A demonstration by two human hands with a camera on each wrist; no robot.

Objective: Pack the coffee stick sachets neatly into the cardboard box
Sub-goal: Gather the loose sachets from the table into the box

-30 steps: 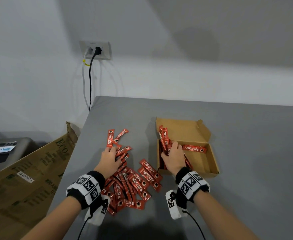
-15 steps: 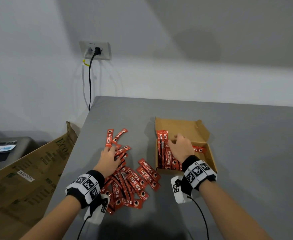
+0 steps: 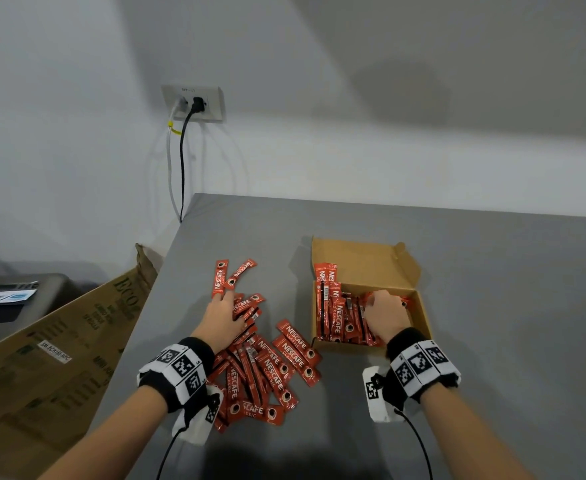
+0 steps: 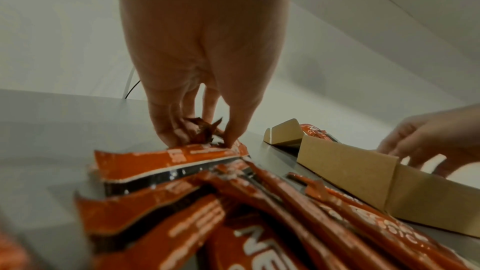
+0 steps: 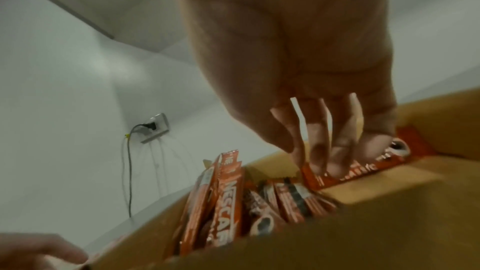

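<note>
Several red coffee stick sachets (image 3: pixel 267 365) lie in a loose heap on the grey table (image 3: pixel 492 306). My left hand (image 3: pixel 229 301) lies on the heap's far end; in the left wrist view the left hand (image 4: pixel 202 134) pinches a few sachet ends (image 4: pixel 205 128) between thumb and fingers. To the right stands the open cardboard box (image 3: pixel 364 258), with a row of sachets (image 3: pixel 336 313) packed along its left side. My right hand (image 3: pixel 376 299) is inside the box. Its fingertips (image 5: pixel 319 163) touch one sachet (image 5: pixel 363 168) lying crosswise at the back.
Two sachets (image 3: pixel 220 278) lie apart beyond the heap. A large brown carton (image 3: pixel 59 341) leans at the table's left edge. A wall socket (image 3: pixel 194 102) with cables hangs behind the table. Bare grey tabletop stretches right of the box.
My right hand has moved from the packed row rightward and deeper into the box, onto the crosswise sachet. My left hand has stayed on the heap, barely shifting.
</note>
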